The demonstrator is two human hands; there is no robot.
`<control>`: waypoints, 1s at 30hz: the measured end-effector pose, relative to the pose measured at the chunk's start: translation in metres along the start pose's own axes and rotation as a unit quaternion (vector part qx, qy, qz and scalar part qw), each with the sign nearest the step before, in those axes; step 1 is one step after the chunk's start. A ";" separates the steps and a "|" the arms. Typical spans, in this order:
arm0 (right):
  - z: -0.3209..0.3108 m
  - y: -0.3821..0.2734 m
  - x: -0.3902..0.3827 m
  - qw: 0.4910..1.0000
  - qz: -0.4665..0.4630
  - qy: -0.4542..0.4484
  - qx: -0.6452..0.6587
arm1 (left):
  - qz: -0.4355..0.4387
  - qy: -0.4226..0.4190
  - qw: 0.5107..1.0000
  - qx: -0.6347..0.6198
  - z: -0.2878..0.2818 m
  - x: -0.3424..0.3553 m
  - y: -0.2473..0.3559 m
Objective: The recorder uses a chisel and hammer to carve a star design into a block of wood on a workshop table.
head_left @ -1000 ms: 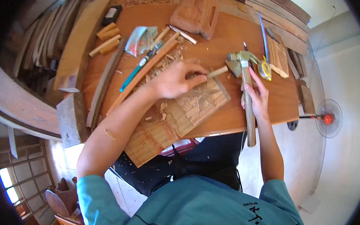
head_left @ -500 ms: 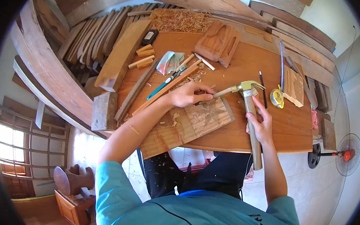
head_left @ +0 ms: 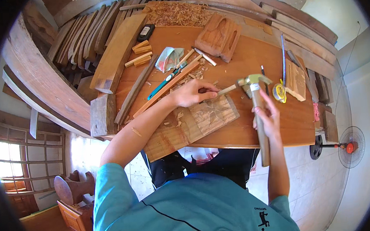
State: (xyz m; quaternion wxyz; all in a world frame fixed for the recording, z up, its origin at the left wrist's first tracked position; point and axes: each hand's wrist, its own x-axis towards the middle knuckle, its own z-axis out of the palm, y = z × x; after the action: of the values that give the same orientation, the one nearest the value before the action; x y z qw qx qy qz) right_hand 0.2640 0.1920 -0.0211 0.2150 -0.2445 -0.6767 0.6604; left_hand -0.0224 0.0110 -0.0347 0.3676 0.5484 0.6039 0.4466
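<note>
My left hand (head_left: 191, 94) rests on a carved wooden panel (head_left: 194, 123) and grips a wooden-handled chisel (head_left: 226, 90), which points right along the panel's top edge. My right hand (head_left: 268, 119) holds a claw hammer (head_left: 259, 111) by its long wooden handle, with the metal head up against the chisel's butt end. The panel lies near the front edge of the brown workbench (head_left: 295, 117), with wood chips scattered over it.
On the bench lie a teal-handled tool (head_left: 162, 84), wooden sticks, a crumpled cloth (head_left: 168, 58), a hollowed wood block (head_left: 219, 36), a yellow tape measure (head_left: 279, 93), a black phone (head_left: 145, 32) and shavings (head_left: 179, 14). Planks are stacked left. A fan (head_left: 348, 147) stands on the floor right.
The view has shifted, so the bench now sits more to the right and lower. The hammer head has stayed by the chisel's end, and both hands keep their grips.
</note>
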 end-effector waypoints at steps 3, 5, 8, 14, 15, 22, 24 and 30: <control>-0.005 -0.023 0.004 0.999 -0.002 0.034 -0.029 | -0.015 -0.020 0.999 -0.025 -0.003 0.003 0.002; 0.000 -0.031 0.002 0.998 0.003 0.047 -0.033 | -0.038 -0.010 0.998 -0.040 -0.002 0.003 0.000; 0.003 -0.042 -0.004 0.997 0.007 -0.008 -0.077 | -0.047 -0.009 0.998 -0.049 -0.004 0.002 0.005; 0.003 -0.052 -0.003 0.993 0.010 0.077 -0.091 | -0.059 -0.020 0.997 -0.040 -0.005 0.006 0.003; 0.009 -0.049 -0.005 0.993 0.013 0.040 -0.108 | -0.053 -0.023 0.998 -0.033 -0.006 0.007 0.006; 0.009 -0.046 -0.004 0.994 0.015 0.076 -0.081 | -0.026 -0.017 0.999 -0.007 -0.002 0.003 0.002; 0.019 -0.038 -0.011 0.990 0.026 0.023 -0.134 | -0.028 -0.024 0.999 0.022 -0.007 0.004 0.004; 0.017 -0.042 -0.013 0.990 0.037 0.094 -0.099 | -0.037 -0.033 0.999 -0.019 -0.008 0.005 0.005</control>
State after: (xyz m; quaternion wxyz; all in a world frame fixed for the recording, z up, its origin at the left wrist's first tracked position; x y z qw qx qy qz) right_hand 0.2619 0.1708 0.0203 0.2278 -0.3504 -0.7060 0.5717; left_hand -0.0285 0.0146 -0.0269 0.4139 0.5334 0.6025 0.4256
